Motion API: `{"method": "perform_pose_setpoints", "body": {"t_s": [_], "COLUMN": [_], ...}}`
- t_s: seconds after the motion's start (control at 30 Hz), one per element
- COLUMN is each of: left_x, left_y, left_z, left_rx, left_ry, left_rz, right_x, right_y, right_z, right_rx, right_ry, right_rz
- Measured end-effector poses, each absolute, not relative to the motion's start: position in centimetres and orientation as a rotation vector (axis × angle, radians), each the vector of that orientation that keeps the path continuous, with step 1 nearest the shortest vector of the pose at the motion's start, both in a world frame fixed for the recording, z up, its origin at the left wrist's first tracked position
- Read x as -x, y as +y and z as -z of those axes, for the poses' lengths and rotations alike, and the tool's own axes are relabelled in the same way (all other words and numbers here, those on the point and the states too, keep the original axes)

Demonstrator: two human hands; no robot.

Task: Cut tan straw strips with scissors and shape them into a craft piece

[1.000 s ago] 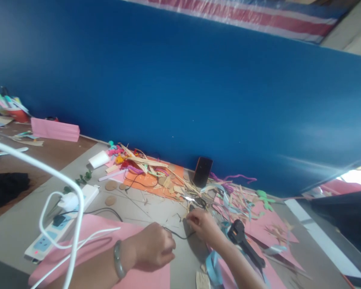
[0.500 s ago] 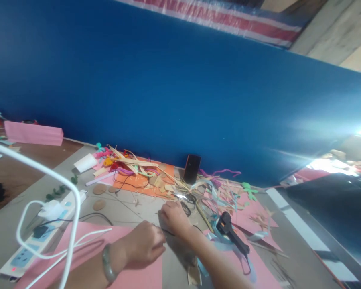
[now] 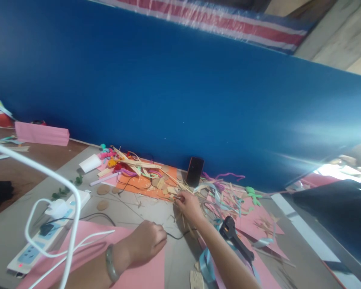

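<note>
My left hand [image 3: 147, 243], with a green bangle on the wrist, rests closed on a pink sheet [image 3: 120, 261] and pinches a thin black cord [image 3: 177, 236] that runs across the grey table. My right hand [image 3: 189, 205] reaches further out, fingers closed in a pinch at the edge of a heap of straw strips and ribbon scraps [image 3: 210, 194]; what the fingers grip is too small to name. A black glue gun [image 3: 236, 239] lies just right of my right forearm.
A black phone [image 3: 195, 171] leans on the blue wall. An orange sheet [image 3: 144, 182] carries straw and pipe cleaners. A white power strip [image 3: 45, 233] with white cables sits at left. Cardboard discs [image 3: 102, 189], a white cup [image 3: 90, 163] and a pink box [image 3: 42, 133] lie beyond.
My right hand has moved away from me, from beside the left hand to the edge of the scrap heap. The left hand stays on the pink sheet with the cord.
</note>
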State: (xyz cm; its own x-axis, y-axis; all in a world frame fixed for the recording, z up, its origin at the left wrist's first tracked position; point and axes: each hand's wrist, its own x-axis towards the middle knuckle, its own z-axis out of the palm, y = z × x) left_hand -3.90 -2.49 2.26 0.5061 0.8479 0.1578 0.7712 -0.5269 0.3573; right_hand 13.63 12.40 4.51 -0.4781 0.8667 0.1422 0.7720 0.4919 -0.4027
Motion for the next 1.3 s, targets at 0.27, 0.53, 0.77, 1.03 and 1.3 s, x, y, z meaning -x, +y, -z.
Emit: {"method": "perform_pose_setpoints", "body": {"t_s": [0.27, 0.53, 0.77, 1.03, 1.3], "left_x": [4.1, 4.2, 4.2, 4.3, 4.3], "left_y": [-2.1, -2.3, -2.1, -1.9, -1.6], "left_z": [-2.2, -2.4, -2.2, -2.5, -2.4], "left_rx": [-2.449, -2.394, -2.337, -2.264, -2.264], "left_ry": [1.458, 1.532, 1.634, 1.731, 1.748], "left_rz": [-0.452, -0.487, -0.431, -0.424, -0.361], "right_x": [-12.2, -12.6, -13.5, -17.3, -19.2], "right_y": [14.0, 15.2, 14.7, 14.6, 12.5], "right_z": [-3.6, -5.3, -6.8, -7.4, -5.9], "right_rx": [1.282, 1.214, 1.197, 1.426, 1.570], "right_ry": [-2.392, -2.295, -2.338, -2.467, -2.587], "right_rz": [-0.596, -0.926, -1.064, -0.735, -0.452]}}
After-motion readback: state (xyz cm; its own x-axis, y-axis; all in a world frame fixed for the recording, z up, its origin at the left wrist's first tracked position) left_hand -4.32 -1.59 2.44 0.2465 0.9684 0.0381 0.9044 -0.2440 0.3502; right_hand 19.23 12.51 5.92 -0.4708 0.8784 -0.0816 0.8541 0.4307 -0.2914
